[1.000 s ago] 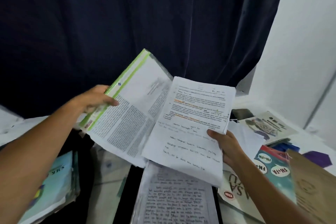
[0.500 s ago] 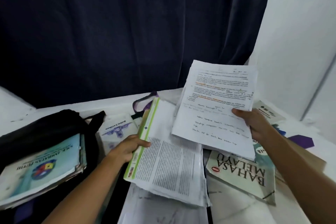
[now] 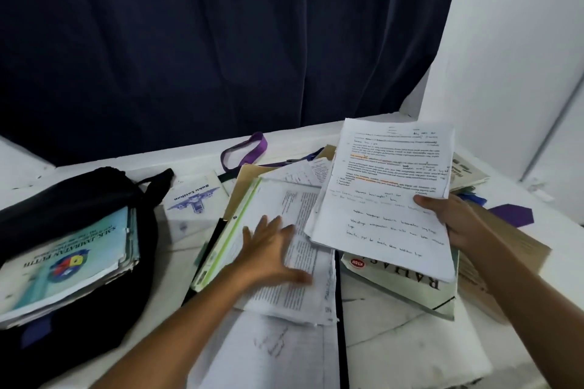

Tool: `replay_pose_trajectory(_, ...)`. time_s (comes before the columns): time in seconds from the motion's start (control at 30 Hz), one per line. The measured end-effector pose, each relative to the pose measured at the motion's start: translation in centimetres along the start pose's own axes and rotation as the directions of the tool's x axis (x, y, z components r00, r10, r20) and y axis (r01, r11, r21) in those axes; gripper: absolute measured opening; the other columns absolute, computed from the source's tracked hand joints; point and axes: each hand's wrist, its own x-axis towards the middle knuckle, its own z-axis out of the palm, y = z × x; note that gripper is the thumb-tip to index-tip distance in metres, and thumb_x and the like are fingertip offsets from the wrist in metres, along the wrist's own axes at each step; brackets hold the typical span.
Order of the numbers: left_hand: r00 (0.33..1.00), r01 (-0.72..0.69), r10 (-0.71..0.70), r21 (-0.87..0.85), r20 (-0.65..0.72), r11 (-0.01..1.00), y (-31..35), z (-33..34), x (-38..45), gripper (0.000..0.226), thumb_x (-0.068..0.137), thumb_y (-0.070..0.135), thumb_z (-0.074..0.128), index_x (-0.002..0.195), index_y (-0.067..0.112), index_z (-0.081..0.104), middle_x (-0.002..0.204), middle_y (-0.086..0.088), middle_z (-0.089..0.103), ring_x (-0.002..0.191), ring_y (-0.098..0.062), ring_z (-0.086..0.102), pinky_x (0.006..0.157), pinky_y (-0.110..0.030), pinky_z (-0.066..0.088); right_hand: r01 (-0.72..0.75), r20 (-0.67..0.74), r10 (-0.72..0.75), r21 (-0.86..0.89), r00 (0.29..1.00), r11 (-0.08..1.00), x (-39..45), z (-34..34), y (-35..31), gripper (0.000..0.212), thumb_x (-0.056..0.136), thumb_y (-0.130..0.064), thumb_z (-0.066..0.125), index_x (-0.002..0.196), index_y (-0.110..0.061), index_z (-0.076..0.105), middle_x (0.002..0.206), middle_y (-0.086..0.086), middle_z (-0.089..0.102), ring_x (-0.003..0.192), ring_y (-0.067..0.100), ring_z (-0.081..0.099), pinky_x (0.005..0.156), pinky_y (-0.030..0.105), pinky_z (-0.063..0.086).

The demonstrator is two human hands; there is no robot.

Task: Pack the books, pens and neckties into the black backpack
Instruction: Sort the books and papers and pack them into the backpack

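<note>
The black backpack (image 3: 79,199) lies open at the left with a pale blue book (image 3: 63,262) and others sticking out of it. My left hand (image 3: 268,249) rests flat, fingers spread, on a green-edged printed booklet (image 3: 284,230) lying on the table's middle. My right hand (image 3: 448,214) grips a stack of printed and handwritten sheets (image 3: 388,199) by its right edge, held above the pile. A white exercise book (image 3: 196,199) lies beside the backpack. A green-and-white textbook (image 3: 410,290) lies under the held sheets. A purple strap (image 3: 246,151) lies at the back.
Loose papers (image 3: 284,350) and a dark folder edge (image 3: 339,325) cover the white table (image 3: 410,341) in front. A brown envelope (image 3: 505,243) and a purple shape (image 3: 512,214) lie at the right. A dark curtain hangs behind; a white wall stands at the right.
My left hand has lowered the green-edged booklet onto the table and let go of its spine, now lying flat on its page. My right hand still holds the sheets, a little lower.
</note>
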Motion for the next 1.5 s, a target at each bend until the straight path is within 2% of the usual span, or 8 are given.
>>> replay_pose_trajectory(0.17, 0.986, 0.089, -0.094, 0.042, 0.137, 0.995, -1.5, 3.7, 0.9, 0.145, 0.042, 0.092, 0.057, 0.154, 0.032, -0.014, 0.16, -0.002, -0.027, 0.144, -0.027, -0.031, 0.116, -0.052, -0.017, -0.047, -0.024, 0.048, 0.017, 0.999, 0.999, -1.2, -1.3, 1.0, 0.085, 0.061, -0.015, 0.088, 0.138, -0.01, 0.053, 0.132, 0.017, 0.061, 0.114, 0.038, 0.063, 0.078, 0.052, 0.058)
replay_pose_trajectory(0.33, 0.995, 0.099, -0.099, -0.004, -0.008, 0.995, -1.5, 3.1, 0.5, 0.11, 0.064, 0.079, 0.06, 0.154, 0.04, 0.011, 0.163, 0.004, 0.013, 0.151, -0.021, 0.011, 0.121, -0.045, 0.016, -0.054, 0.015, 0.053, 0.094, 0.998, 0.994, -2.1, -2.0, 2.3, 0.055, 0.084, 0.001, 0.056, 0.138, -0.009, 0.052, 0.132, 0.018, 0.06, 0.12, 0.042, 0.058, 0.089, 0.06, 0.05)
replay_pose_trajectory(0.4, 0.99, 0.126, -0.131, -0.096, -0.046, 0.987, -1.4, 1.6, 0.6, 0.088, 0.069, 0.074, 0.06, 0.143, 0.029, 0.045, 0.132, -0.006, 0.061, 0.117, -0.023, 0.061, 0.091, -0.035, 0.053, -0.074, 0.064, 0.066, 0.119, 0.996, 0.99, -2.5, -1.7, 2.6, 0.057, 0.083, 0.001, 0.054, 0.14, -0.01, 0.05, 0.135, 0.018, 0.058, 0.121, 0.042, 0.056, 0.091, 0.061, 0.048)
replay_pose_trajectory(0.47, 0.981, 0.135, -0.175, -0.348, -0.086, 0.928, -1.7, -0.2, 0.5, 0.066, 0.069, 0.066, 0.066, 0.111, 0.015, 0.065, 0.096, 0.0, 0.07, 0.078, -0.015, 0.068, 0.059, -0.022, 0.053, -0.117, 0.103, 0.104, 0.13, 0.989, 0.985, -2.8, -1.5, 2.8, 0.056, 0.085, 0.0, 0.049, 0.14, -0.01, 0.049, 0.135, 0.018, 0.058, 0.122, 0.043, 0.054, 0.091, 0.06, 0.049)
replay_pose_trajectory(0.73, 0.9, 0.031, -0.428, -0.968, -0.08, 0.248, -9.7, -8.8, -0.3, 0.06, 0.064, 0.054, 0.074, 0.104, 0.01, 0.068, 0.106, -0.011, 0.074, 0.093, -0.028, 0.071, 0.084, -0.039, 0.056, -0.202, 0.232, 0.177, 0.093, 0.956, 0.975, -2.8, 2.3, 3.3, 0.052, 0.084, 0.008, 0.049, 0.134, -0.007, 0.053, 0.13, 0.02, 0.061, 0.118, 0.045, 0.058, 0.086, 0.057, 0.054)
replay_pose_trajectory(1.17, 0.948, -0.037, -0.315, -0.999, -0.046, 0.034, -16.6, -9.2, -1.5, 0.063, 0.074, 0.06, 0.048, 0.118, 0.016, 0.057, 0.108, -0.006, 0.072, 0.093, -0.022, 0.071, 0.07, -0.038, 0.06, -0.234, -0.054, 0.229, -0.108, 0.972, 0.966, 0.4, 15.1, 8.0, 0.038, 0.086, 0.01, 0.061, 0.122, -0.002, 0.063, 0.117, 0.018, 0.068, 0.101, 0.039, 0.067, 0.079, 0.046, 0.056)
replay_pose_trajectory(1.37, 0.985, -0.059, -0.161, -0.997, -0.065, 0.044, -17.5, -9.2, -1.4, 0.107, 0.031, 0.073, 0.084, 0.117, 0.015, 0.059, 0.106, -0.005, 0.075, 0.095, -0.022, 0.071, 0.073, -0.039, 0.061, -0.249, -0.084, 0.24, -0.129, 0.967, 0.96, 0.5, 17.9, 9.7, 0.034, 0.087, 0.008, 0.061, 0.12, 0.0, 0.062, 0.113, 0.019, 0.07, 0.099, 0.04, 0.068, 0.083, 0.052, 0.056)
replay_pose_trajectory(1.5, 0.997, -0.036, -0.066, -0.991, -0.045, 0.126, -16.4, -8.9, -0.9, 0.08, 0.07, 0.079, 0.055, 0.12, 0.016, 0.059, 0.119, -0.008, 0.069, 0.122, -0.029, 0.059, 0.095, -0.042, 0.053, -0.213, -0.084, 0.199, -0.232, 0.976, 0.949, 0.5, 19.1, 9.6, 0.033, 0.087, 0.004, 0.065, 0.12, 0.0, 0.063, 0.111, 0.017, 0.071, 0.098, 0.036, 0.069, 0.084, 0.05, 0.057)
